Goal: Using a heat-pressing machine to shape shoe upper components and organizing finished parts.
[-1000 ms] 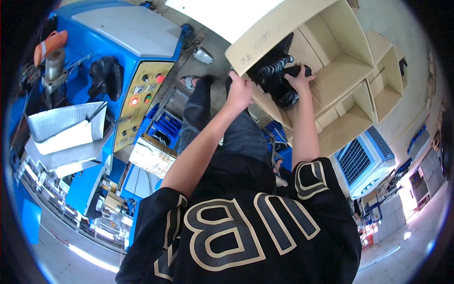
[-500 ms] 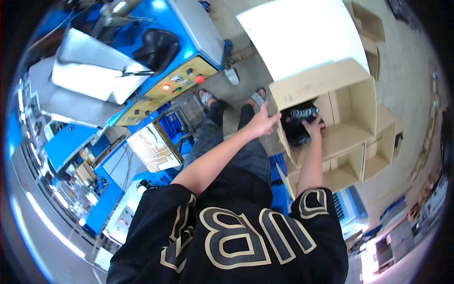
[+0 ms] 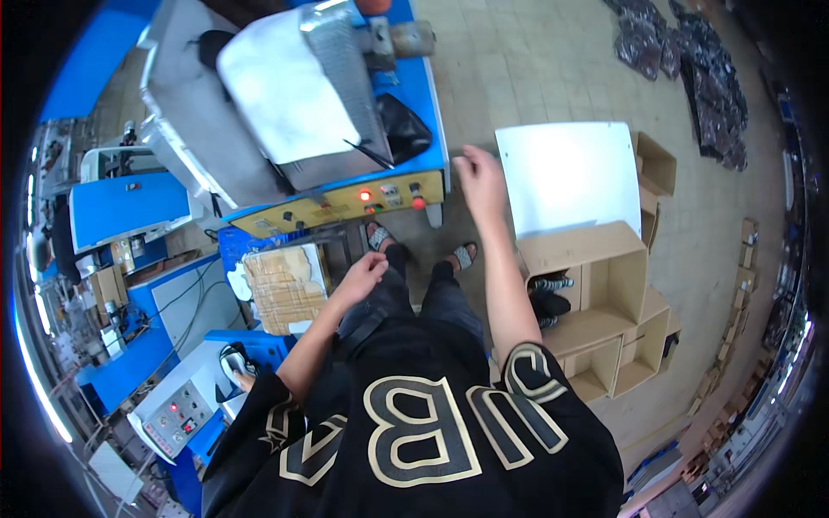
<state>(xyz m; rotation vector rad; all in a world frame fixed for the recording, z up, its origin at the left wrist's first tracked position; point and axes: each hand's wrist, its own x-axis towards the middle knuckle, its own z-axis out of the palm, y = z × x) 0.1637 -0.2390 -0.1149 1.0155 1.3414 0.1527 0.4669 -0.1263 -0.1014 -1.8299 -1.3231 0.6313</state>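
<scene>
My right hand (image 3: 484, 183) is raised over the floor between the blue machine and the white panel (image 3: 570, 177), its thumb apart from the bent fingers and nothing visible in it. Lower and to the left, my left hand (image 3: 363, 274) hangs in front of my thigh with its fingers curled in; no object shows in it. To the right, an open cardboard box (image 3: 609, 298) contains several black pieces with grey-and-white ribbed parts (image 3: 550, 302), partly hidden by the box wall and my forearm.
The blue machine's yellow control panel (image 3: 328, 207) has a lit red lamp and buttons. On its top lie a white sheet (image 3: 285, 86) and a black pouch-like piece (image 3: 404, 129). A worn, cardboard-topped stand (image 3: 285, 289) is at my left. Dark plastic-wrapped bundles (image 3: 712, 86) lie on the far floor.
My right hand has left the box and moved up and left past the white panel. My left hand has drawn back from the box edge, and its spread fingers have curled. The view has shifted.
</scene>
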